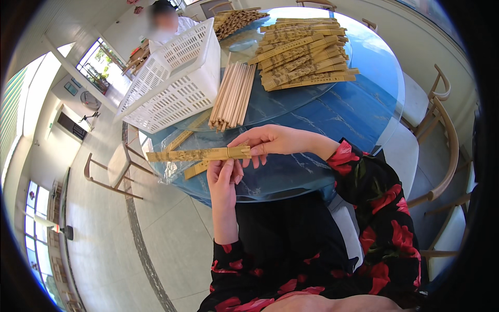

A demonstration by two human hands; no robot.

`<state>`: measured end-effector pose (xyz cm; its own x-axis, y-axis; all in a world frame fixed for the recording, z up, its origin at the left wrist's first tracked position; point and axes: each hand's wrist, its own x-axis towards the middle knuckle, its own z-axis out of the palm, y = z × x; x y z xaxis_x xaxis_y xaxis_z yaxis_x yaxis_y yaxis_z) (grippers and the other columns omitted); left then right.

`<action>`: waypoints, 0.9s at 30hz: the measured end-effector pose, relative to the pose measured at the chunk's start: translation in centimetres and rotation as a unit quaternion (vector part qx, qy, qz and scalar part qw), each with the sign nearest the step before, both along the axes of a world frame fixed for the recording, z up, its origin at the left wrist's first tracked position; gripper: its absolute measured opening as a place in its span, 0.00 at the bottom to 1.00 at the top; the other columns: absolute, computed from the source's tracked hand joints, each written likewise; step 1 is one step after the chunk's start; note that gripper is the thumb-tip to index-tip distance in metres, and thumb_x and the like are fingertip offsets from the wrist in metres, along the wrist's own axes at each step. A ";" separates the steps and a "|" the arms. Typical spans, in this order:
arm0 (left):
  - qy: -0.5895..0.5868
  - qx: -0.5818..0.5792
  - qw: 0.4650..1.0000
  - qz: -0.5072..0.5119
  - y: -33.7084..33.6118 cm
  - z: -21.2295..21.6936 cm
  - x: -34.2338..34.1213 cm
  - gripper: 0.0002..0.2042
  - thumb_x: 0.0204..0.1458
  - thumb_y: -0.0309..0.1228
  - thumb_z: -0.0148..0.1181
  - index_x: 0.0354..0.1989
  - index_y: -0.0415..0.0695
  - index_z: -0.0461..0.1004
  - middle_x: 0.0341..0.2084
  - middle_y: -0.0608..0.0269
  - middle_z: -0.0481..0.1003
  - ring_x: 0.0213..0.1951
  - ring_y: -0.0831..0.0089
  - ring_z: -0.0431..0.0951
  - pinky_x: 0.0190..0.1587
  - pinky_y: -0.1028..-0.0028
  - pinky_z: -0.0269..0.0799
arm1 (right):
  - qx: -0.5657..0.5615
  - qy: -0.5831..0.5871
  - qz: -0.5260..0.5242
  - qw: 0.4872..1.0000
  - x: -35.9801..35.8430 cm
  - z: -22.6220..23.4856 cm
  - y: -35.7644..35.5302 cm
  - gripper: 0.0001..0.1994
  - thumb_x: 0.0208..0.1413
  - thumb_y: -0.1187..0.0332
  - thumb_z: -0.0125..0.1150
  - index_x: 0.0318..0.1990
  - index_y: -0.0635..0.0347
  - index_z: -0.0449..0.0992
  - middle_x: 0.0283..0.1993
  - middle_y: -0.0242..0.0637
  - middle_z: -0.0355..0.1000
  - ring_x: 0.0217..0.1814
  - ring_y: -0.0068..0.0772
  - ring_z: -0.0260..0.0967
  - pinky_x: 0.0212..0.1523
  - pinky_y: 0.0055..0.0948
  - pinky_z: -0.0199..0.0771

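Note:
A long, narrow tan chopstick sleeve (192,155) with dark print lies level across both my hands, just above the near edge of the table. My left hand (223,179) pinches it from below, right of its middle. The fingers of my right hand (267,143) close around its right end, where pale stick tips seem to show. Beneath and behind it, more flat paper sleeves (196,169) rest on the table next to crumpled clear plastic (167,172). Beyond my hands is a bundle of bare wooden chopsticks (234,96).
A white slotted plastic basket (195,91) stands on the left of the round blue glass-topped table (364,112). A large heap of printed sleeves (306,54) lies at the far right, another pile (239,22) behind. Chairs (122,166) flank the table; a person (169,26) sits opposite.

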<state>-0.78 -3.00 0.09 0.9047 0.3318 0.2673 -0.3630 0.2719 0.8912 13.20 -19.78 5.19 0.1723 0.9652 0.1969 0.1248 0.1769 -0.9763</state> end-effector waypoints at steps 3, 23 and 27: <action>0.003 0.010 1.000 -0.009 0.1 0.0 0.0 0.08 0.63 0.25 0.47 0.44 0.37 0.71 0.21 0.64 0.69 0.19 0.82 0.61 0.22 0.81 0.54 | -0.010 -0.005 0.007 1.000 0.3 -0.7 0.1 0.17 0.66 0.73 0.50 0.61 0.64 0.68 0.41 0.38 0.77 0.40 0.23 0.74 0.41 0.24 0.75; 0.000 0.019 1.000 -0.010 0.0 -0.2 0.2 0.04 0.63 0.24 0.49 0.43 0.39 0.69 0.22 0.64 0.70 0.20 0.83 0.63 0.22 0.83 0.55 | -0.015 -0.094 -0.057 0.994 0.4 -1.3 0.3 0.08 0.67 0.69 0.52 0.42 0.64 0.75 0.29 0.32 0.76 0.31 0.19 0.71 0.35 0.22 0.71; 0.011 0.039 0.999 0.012 -0.2 -0.1 0.2 0.03 0.64 0.24 0.50 0.42 0.40 0.68 0.22 0.65 0.69 0.21 0.83 0.63 0.22 0.84 0.55 | -0.018 -0.058 -0.079 0.995 0.2 -1.4 0.7 0.08 0.67 0.68 0.52 0.41 0.64 0.74 0.29 0.32 0.76 0.30 0.19 0.70 0.34 0.21 0.70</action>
